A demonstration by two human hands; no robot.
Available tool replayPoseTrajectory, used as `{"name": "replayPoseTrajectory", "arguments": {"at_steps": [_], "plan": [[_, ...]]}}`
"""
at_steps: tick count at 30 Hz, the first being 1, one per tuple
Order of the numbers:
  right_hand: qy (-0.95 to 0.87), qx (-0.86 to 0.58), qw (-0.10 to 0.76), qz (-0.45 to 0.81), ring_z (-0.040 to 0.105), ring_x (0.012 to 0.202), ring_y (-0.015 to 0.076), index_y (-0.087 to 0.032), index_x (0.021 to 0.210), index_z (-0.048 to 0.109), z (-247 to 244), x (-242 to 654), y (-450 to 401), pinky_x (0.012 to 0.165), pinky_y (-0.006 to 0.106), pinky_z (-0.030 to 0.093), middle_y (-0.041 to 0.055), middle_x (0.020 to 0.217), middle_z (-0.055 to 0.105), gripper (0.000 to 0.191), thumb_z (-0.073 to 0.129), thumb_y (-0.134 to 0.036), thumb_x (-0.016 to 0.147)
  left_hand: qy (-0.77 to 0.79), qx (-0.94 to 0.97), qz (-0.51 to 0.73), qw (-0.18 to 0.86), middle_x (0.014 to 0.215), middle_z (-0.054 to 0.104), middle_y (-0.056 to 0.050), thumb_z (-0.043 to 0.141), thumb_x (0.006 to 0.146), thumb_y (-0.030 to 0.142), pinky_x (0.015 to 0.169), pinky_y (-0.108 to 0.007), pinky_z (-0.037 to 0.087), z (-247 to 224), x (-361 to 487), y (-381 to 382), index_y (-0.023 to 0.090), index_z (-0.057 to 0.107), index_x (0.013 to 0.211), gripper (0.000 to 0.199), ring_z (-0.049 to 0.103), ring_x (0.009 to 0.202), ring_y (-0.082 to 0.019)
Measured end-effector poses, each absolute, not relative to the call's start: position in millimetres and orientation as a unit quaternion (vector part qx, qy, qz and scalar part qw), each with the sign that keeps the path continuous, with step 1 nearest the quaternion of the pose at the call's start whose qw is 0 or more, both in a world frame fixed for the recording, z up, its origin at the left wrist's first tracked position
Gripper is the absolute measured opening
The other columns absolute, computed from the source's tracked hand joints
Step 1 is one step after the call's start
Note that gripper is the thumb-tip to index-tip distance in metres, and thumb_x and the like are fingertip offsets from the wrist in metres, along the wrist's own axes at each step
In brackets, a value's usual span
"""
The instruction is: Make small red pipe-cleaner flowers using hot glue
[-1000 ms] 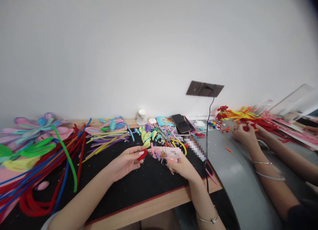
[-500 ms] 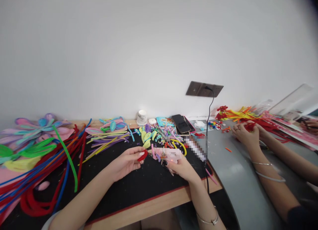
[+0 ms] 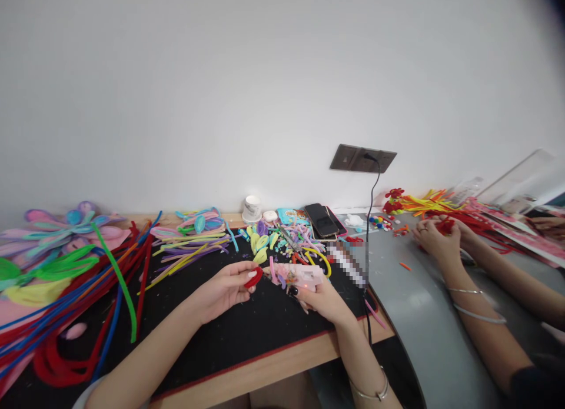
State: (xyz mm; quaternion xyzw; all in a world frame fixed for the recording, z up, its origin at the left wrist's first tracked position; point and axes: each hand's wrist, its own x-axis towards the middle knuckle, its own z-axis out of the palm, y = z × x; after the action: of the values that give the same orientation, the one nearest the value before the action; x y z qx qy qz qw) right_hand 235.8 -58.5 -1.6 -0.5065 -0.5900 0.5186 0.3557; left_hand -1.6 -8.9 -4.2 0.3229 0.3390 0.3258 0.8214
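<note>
My left hand (image 3: 227, 289) pinches a small red fuzzy piece (image 3: 253, 277), which looks like bent pipe cleaner, between thumb and fingers. In my right hand (image 3: 321, 300) is a pale pink glue gun (image 3: 304, 275) with a small lit light on its side. Its nozzle points left and is close to the red piece; I cannot tell whether they touch. Just behind the hands lie yellow fuzzy petals (image 3: 260, 255), a pair of scissors (image 3: 289, 239) and a heap of small pastel pipe cleaner bits (image 3: 304, 229).
Long red and blue pipe cleaners (image 3: 106, 279) and a pastel fuzzy flower (image 3: 70, 223) cover the left side. A paper cup (image 3: 252, 209) and phones (image 3: 321, 219) stand by the wall. A black cable (image 3: 369, 250) hangs right of my hand. At right, a co-worker's hands (image 3: 439, 235) hold something red.
Both my hands stay almost where they were, with the red piece and glue gun still held. The red piece appears slightly turned. The view has shifted a little.
</note>
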Motion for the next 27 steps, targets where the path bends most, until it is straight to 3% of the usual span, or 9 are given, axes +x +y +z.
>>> {"name": "replayPoseTrajectory", "arguments": {"at_steps": [13,27], "plan": [[-0.585,-0.499,0.381,0.514,0.032,0.041,0.0063,-0.015,0.116,0.056,-4.8,238.0,-58.0,0.041,0.018,0.03,-0.008,0.052,0.042,0.043,0.061,-0.03,0.076,0.325,0.329,0.326,0.825,0.076,0.06,-0.001,0.076,0.069,0.018,0.055,-0.017,0.048,-5.6,-2.7,-8.7,0.016,0.065,0.092,0.025,0.06,0.061,-0.008],[-0.595,-0.508,0.352,0.514,0.032,0.043,0.0061,-0.016,0.114,0.058,0.9,235.0,-59.1,0.04,0.017,0.03,-0.0077,0.052,0.041,0.038,0.056,-0.022,0.076,0.313,0.351,0.318,0.823,0.078,0.057,0.001,0.072,0.073,0.018,0.058,-0.018,0.047,-3.1,-2.7,-10.0,0.019,0.061,0.097,0.026,0.058,0.063,-0.007]]}}
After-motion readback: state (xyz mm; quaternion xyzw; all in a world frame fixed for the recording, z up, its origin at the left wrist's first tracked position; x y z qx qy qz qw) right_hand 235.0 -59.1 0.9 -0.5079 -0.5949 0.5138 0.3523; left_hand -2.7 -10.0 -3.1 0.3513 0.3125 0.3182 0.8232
